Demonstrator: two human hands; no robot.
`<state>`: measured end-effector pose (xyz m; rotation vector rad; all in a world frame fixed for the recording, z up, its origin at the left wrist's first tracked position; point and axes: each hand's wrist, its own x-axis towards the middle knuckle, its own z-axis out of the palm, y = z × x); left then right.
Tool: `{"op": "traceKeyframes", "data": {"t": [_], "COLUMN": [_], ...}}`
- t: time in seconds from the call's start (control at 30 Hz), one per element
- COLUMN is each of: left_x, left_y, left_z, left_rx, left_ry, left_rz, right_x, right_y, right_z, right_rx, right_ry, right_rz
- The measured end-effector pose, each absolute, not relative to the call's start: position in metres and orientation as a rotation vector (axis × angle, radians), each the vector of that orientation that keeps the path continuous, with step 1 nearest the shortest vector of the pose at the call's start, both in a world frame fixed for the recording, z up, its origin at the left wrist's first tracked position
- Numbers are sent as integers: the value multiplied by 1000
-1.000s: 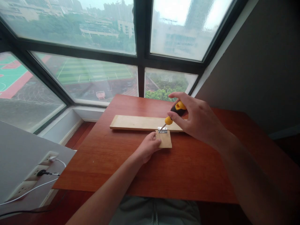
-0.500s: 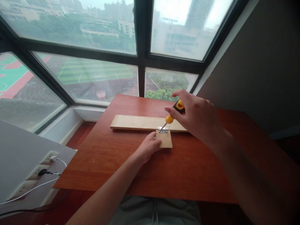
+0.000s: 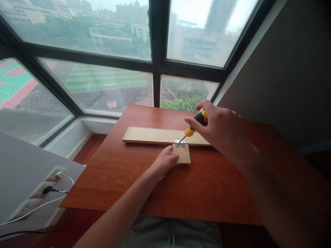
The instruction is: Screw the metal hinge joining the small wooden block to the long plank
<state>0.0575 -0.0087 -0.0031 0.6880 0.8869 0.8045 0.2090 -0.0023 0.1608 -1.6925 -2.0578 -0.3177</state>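
My left hand (image 3: 167, 159) grips the left edge of a small square wooden piece (image 3: 183, 156), thumb on top. A silver metal hinge (image 3: 180, 143) lies across the seam between that piece and a long pale board (image 3: 147, 134) behind it. In my right hand (image 3: 222, 129) is a screwdriver (image 3: 190, 131) with a yellow and black handle, held by the thumb and fingers. Its shaft slants down to the left, and the tip meets the left part of the hinge. Whether a screw sits under the tip is too small to tell. My right hand and forearm partly cover the board's right end.
The reddish-brown table (image 3: 116, 179) carries everything. Large windows with dark frames (image 3: 156, 51) rise behind it. At the left, wall sockets (image 3: 42, 189) hold a black plug and white cables. A grey wall (image 3: 284, 75) stands at the right.
The screwdriver handle has turned and tilted slightly to the right along with my right hand, its tip staying at the hinge. My left hand keeps its hold on the small wooden piece.
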Motion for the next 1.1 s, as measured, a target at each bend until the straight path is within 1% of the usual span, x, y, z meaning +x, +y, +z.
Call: {"op": "traceKeyframes", "data": {"t": [0.07, 0.17, 0.23, 0.3, 0.4, 0.47, 0.57, 0.67, 0.73, 0.8, 0.9, 0.97, 1.1], "left_x": [58, 58, 58, 58, 58, 58, 57, 57, 57, 57, 57, 57, 57], "left_y": [-9, -8, -8, -9, -9, -9, -9, -8, -8, -8, -8, -9, -9], "left_z": [-3, -3, -4, -4, -4, -4, -5, -6, -6, -6, -4, -4, -2], "left_rx": [684, 683, 685, 681, 661, 645, 644, 661, 664, 661, 664, 666, 666], "left_ry": [886, 880, 878, 876, 881, 882, 877, 872, 867, 867, 877, 872, 856], "left_rz": [806, 813, 818, 823, 831, 841, 845, 835, 831, 827, 827, 829, 821], "right_x": [210, 214, 215, 214, 212, 212, 214, 216, 215, 213, 210, 210, 212], "right_y": [-3, -5, -5, -4, -2, -1, -2, -5, -6, -5, -2, -1, -2], "right_z": [162, 166, 166, 165, 161, 159, 160, 163, 163, 162, 159, 158, 160], "right_rx": [-1715, -1558, -1491, -1568, -1761, -1808, -1715, -1462, -1346, -1358, -1488, -1544, -1417], "right_ry": [-2050, -2153, -2184, -2143, -2033, -2002, -2047, -2142, -2181, -2181, -2129, -2103, -2174], "right_rz": [-291, -38, 67, -2, -261, -342, -211, 28, 121, 82, -145, -214, -13]}}
